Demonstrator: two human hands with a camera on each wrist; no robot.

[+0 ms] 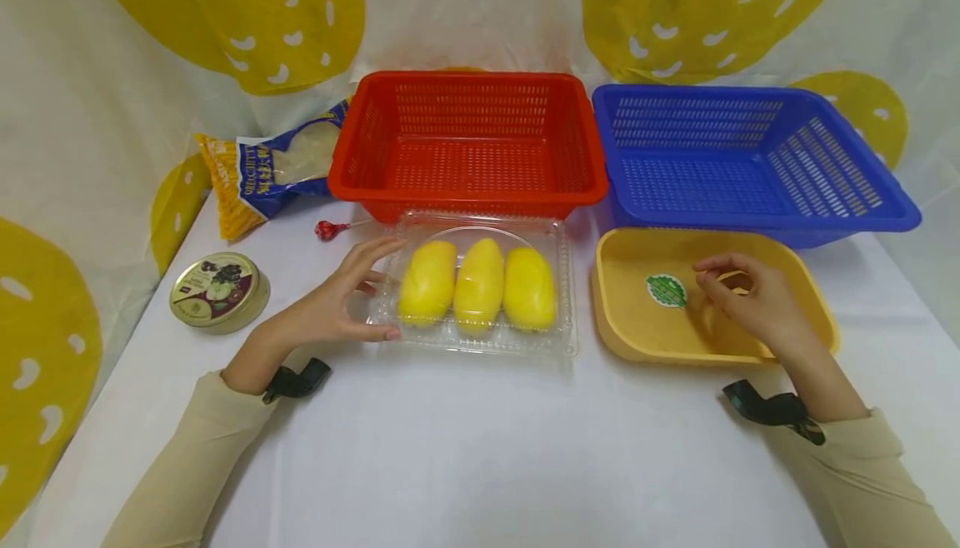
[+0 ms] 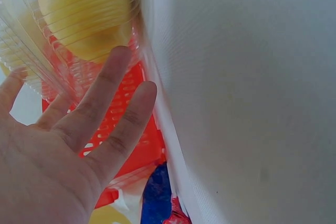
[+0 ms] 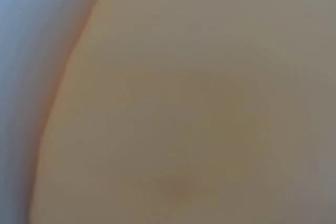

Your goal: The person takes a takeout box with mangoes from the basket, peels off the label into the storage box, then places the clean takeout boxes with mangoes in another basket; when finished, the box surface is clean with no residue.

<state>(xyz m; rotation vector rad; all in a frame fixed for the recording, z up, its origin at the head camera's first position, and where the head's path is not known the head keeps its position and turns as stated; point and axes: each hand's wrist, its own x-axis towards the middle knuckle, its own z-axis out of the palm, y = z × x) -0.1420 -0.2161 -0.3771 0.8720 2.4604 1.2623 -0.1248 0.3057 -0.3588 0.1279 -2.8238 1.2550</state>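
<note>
Watching the left hand at the left end of the clear plastic container. Container sits at mid-table, just in front of the red basket, with three yellow fruits in a row inside. It seems to rest on the white table; I can't rule out a slight lift.

Hands: left spread wide, thumb at the near corner, forefinger towards the far one. Wrist view shows two fingers straight and unwrapped; contact looks light at most. Right hand over the yellow basin, fingers loosely bent, thumb near forefinger, nothing visible in its grasp. Right wrist view too blurred to help me.

Handling, my judgement: shell thin, springy, slick; nearly all the weight likely in the fruit. Fruit looks smooth and may slide or roll towards whichever end dips. A squeeze on the ribbed walls would probably buckle them; a pull on the lid alone could pop it. Can't tell whether it is latched.

Best hold, I'd say: both short ends, fingers under the base, thumbs on the rim, kept level. The right end has no hand on it.
</note>
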